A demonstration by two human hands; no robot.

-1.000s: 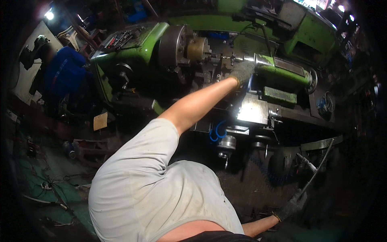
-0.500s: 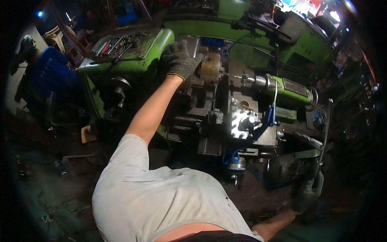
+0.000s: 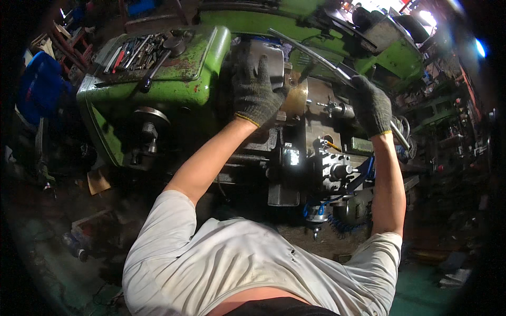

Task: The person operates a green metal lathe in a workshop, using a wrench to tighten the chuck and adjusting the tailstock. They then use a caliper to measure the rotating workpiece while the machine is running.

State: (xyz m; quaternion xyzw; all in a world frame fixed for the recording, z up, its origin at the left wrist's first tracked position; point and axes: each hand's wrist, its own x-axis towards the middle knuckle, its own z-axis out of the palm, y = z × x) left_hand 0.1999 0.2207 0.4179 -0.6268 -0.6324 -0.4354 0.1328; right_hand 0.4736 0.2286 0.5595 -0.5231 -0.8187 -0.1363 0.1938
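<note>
A grey knit work glove with a yellow cuff covers each hand. My left hand (image 3: 257,96) rests with fingers spread on the steel chuck (image 3: 270,59) of a green lathe. Beside it, a round brass-coloured workpiece (image 3: 298,97) sits at the chuck's face. My right hand (image 3: 372,108) is closed round a long metal bar (image 3: 311,54), which slants over the lathe; its far tip is above the chuck area, and its other end passes behind my wrist. Just left of that hand, the tailstock spindle (image 3: 345,110) points toward the workpiece.
Loose tools (image 3: 129,54) lie on the green headstock (image 3: 174,95) at left, with a handwheel-like knob (image 3: 151,117) on its front. The tool post (image 3: 334,171) stands nearer me, by a blue hose (image 3: 369,169). A blue bin (image 3: 42,81) is at far left.
My right hand has risen from the lower right, bringing the bar up over the lathe. My left hand stays on the chuck, and the view has shifted slightly.
</note>
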